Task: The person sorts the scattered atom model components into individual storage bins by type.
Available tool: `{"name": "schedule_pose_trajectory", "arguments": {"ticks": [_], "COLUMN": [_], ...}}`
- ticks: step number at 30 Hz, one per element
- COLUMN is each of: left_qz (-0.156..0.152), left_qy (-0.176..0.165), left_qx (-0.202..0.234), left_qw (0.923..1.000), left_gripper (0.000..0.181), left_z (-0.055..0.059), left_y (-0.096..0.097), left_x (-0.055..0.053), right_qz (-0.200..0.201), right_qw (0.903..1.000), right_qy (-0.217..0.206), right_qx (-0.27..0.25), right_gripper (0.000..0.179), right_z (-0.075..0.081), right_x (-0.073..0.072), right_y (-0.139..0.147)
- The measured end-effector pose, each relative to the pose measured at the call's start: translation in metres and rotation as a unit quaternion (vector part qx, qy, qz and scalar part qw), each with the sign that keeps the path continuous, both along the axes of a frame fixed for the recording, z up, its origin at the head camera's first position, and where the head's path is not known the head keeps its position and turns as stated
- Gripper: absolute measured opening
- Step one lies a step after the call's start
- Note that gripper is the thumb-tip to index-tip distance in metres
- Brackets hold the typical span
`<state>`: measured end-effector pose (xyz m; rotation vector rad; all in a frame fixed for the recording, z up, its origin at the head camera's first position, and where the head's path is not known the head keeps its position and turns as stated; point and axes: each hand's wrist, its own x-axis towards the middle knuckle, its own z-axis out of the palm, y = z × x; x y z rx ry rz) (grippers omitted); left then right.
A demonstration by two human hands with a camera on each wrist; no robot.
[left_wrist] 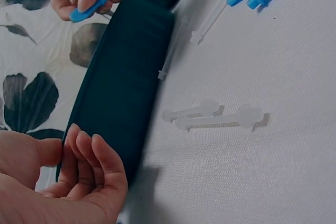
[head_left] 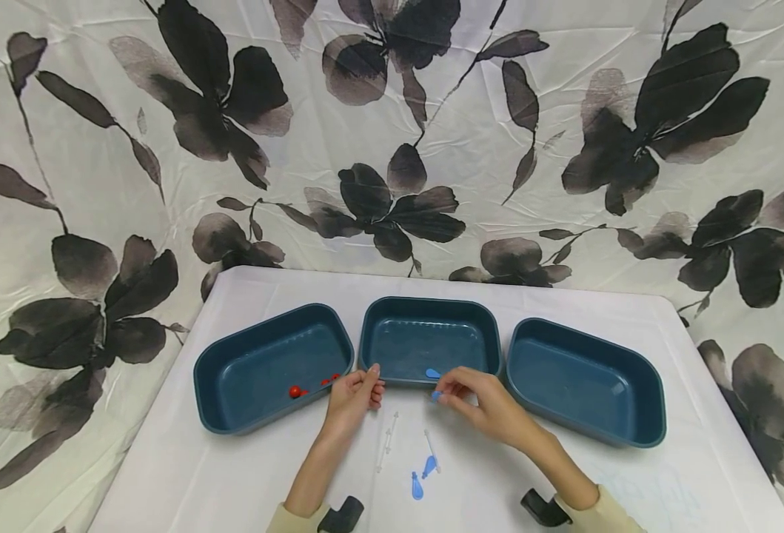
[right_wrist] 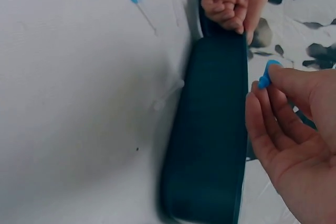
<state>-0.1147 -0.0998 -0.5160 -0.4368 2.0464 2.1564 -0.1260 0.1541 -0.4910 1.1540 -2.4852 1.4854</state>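
Note:
My left hand [head_left: 350, 400] holds the near left rim of the middle dark teal tray [head_left: 431, 302], its thumb and curled fingers on either side of the edge in the left wrist view. Over the front rim of that tray, my right hand [head_left: 488, 406] pinches a small blue paddle-shaped plastic piece [right_wrist: 269, 73] between thumb and fingertips. A similar blue piece [head_left: 433, 373] lies inside the tray by its front wall. On the white table in front are two more blue pieces, one [head_left: 429, 466] beside the other [head_left: 417, 486], and several thin translucent white sticks [head_left: 387, 444] with knobbed ends.
To the left stands another teal tray [head_left: 208, 392] with several red balls [head_left: 295, 391] near its front wall. A third teal tray [head_left: 658, 414] stands at the right. Behind the table hangs a floral cloth [head_left: 392, 133].

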Motion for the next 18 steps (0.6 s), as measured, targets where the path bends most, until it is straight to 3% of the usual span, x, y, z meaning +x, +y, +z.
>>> {"name": "schedule_pose_trajectory", "arguments": {"ticks": [8, 18], "left_qz": [-0.002, 0.001], "left_qy": [0.005, 0.007], "left_qx": [-0.001, 0.003], "left_qw": [1.0, 1.0], "left_gripper": [0.036, 0.036], "left_z": [0.0, 0.001], "left_y": [0.0, 0.0], "left_x": [0.0, 0.001], "right_qz": [-0.057, -0.104], "right_qw": [0.9954, 0.9871], "right_qy": [-0.077, -0.122], "right_qx": [-0.005, -0.013], "right_gripper": [0.009, 0.006], "right_z": [0.002, 0.006], "right_x": [-0.01, -0.026], "right_y": [-0.002, -0.006]}}
